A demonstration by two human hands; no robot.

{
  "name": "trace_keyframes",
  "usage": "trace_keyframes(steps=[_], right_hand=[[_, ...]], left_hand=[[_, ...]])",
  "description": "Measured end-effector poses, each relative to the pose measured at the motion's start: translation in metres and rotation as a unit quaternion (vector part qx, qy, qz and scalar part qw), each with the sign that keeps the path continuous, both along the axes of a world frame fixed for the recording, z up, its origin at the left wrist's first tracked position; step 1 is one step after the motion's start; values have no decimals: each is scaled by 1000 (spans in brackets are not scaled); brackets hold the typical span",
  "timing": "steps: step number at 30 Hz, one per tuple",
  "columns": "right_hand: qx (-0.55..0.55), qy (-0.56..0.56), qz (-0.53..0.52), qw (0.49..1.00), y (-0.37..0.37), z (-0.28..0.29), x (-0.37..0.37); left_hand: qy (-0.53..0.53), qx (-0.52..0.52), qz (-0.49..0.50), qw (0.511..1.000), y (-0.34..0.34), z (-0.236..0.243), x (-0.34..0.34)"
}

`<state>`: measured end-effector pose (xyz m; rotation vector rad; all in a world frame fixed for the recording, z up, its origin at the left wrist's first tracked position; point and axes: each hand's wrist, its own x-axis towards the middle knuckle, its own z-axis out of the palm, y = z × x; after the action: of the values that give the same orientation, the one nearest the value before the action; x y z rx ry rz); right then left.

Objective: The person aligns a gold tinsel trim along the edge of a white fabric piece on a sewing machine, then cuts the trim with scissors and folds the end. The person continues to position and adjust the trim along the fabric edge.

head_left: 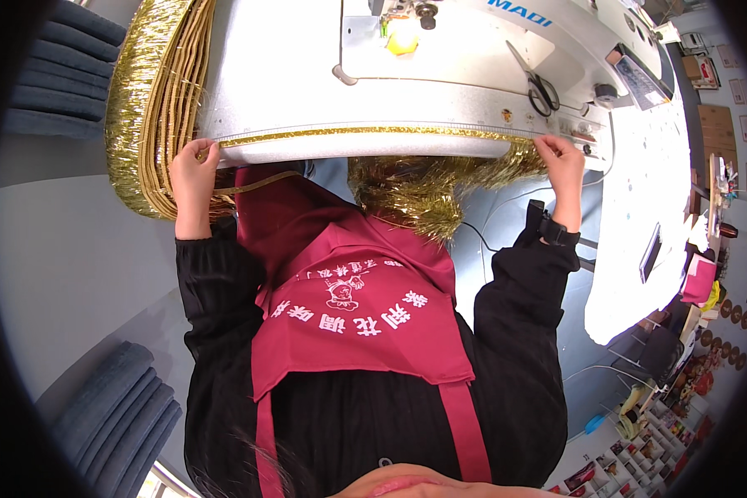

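Note:
A narrow gold trim strip (357, 131) is stretched straight along the front edge of the white sewing table (290, 101), beside a printed measuring scale. My left hand (194, 176) pinches it at the left end of this stretch, my right hand (563, 164) at the right end. Past my right fingers, gold tinsel fringe (423, 199) hangs below the table edge in a loose bunch above my lap. Close to my left hand, a thick folded stack of gold tinsel trim (153, 108) drapes over the table's left side. A loose gold band (261, 183) runs from it across my red apron (349, 290).
A white sewing machine (573, 33) stands at the back, with a small yellow thing (402, 41) near its needle area. Black-handled scissors (542, 93) lie at the right. Blue-grey folded cushions (66, 75) are stacked at far left, more cushions (120, 423) lower left. A thin cable hangs below the table.

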<state>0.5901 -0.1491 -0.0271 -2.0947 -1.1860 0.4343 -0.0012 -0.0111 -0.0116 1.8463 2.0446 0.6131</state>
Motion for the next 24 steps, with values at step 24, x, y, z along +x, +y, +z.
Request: trace_keyframes(steps=[24], right_hand=[[-36,9,14,999,0,6,6]], left_hand=[[7,-2,-2,1000,2,-2,-3]])
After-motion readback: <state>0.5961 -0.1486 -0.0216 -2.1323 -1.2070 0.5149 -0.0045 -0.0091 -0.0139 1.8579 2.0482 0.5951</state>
